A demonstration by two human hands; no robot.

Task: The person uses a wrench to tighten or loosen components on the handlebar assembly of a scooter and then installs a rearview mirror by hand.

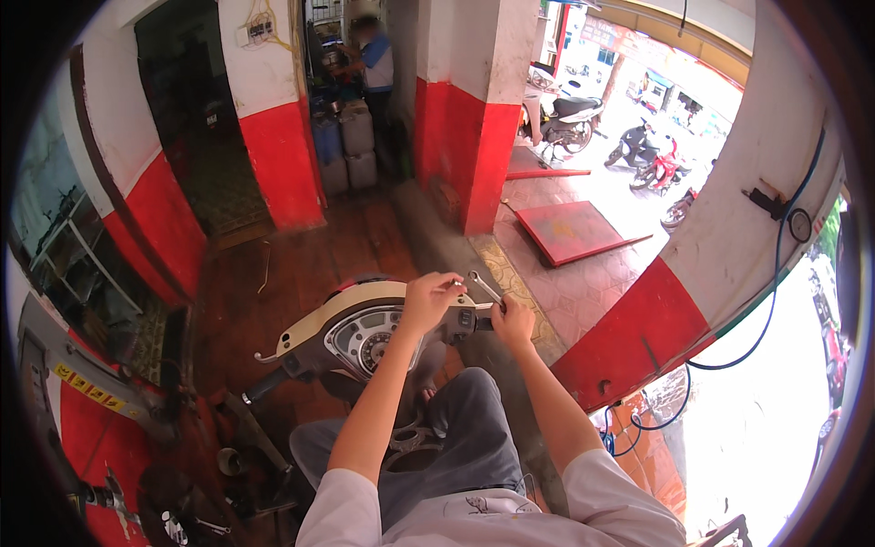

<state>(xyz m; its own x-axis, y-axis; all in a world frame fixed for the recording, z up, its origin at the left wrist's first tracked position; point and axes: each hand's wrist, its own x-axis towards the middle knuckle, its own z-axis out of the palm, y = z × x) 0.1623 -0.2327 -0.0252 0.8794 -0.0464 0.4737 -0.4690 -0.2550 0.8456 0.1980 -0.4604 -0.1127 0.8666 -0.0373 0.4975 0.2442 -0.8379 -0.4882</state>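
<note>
I sit astride a scooter [365, 337] with a cream front cover [321, 310] and a round dial cluster. My right hand [512, 321] is closed round a silver wrench [486, 286], its ring end pointing up and toward my left hand. That left hand [432, 303] is raised over the right part of the handlebar, fingers pinched together. Something small and pale shows at its fingertips, too small to name. Under and between the hands is the right switch block [463, 319]. At the far left end of the handlebar is the dark left grip [266, 385], untouched.
A red ramp plate [583, 230] lies on the paving ahead right, with parked motorbikes [658, 166] beyond. A red and white pillar [638, 319] with a blue hose [777, 264] stands close on the right. Another person [374, 59] stands in the back doorway near plastic cans [357, 128].
</note>
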